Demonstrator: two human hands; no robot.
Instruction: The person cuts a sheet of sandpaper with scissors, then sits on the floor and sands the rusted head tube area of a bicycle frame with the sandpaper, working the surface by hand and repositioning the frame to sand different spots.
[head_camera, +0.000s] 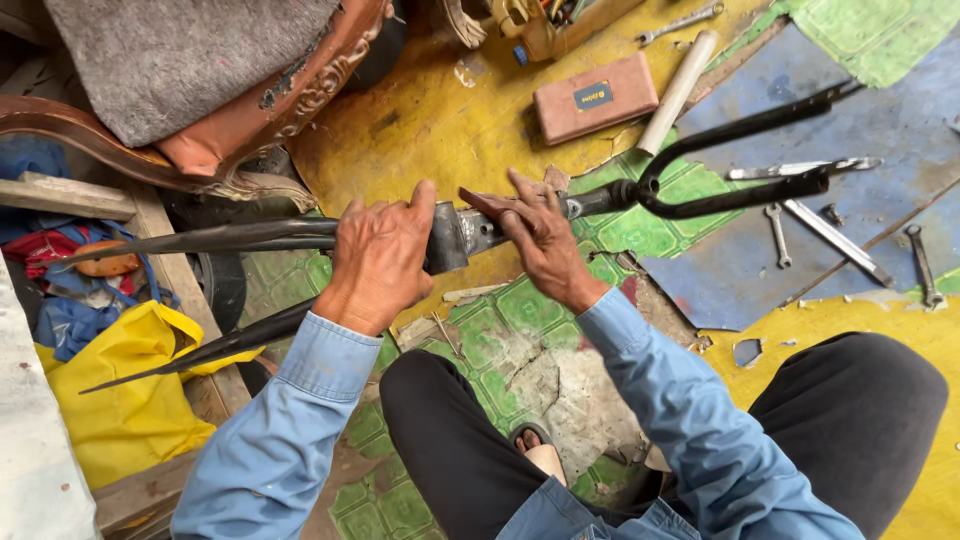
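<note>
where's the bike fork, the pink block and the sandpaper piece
bike fork (745, 195), head view, on the lower black blade.
pink block (595, 97), head view, on its top face.
sandpaper piece (490, 203), head view, on the reddish strip under the right hand's (545, 245) fingers.

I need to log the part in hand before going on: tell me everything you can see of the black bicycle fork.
The black bicycle fork lies roughly level above the floor, its two curved blades pointing right and ending in flat tips. It looks like painted metal, scuffed, with a worn grey steerer section at the crown end. The left hand wraps around that thicker grey part; the right hand presses a reddish-brown abrasive piece on it. Black tapered strips run off to the left.
</note>
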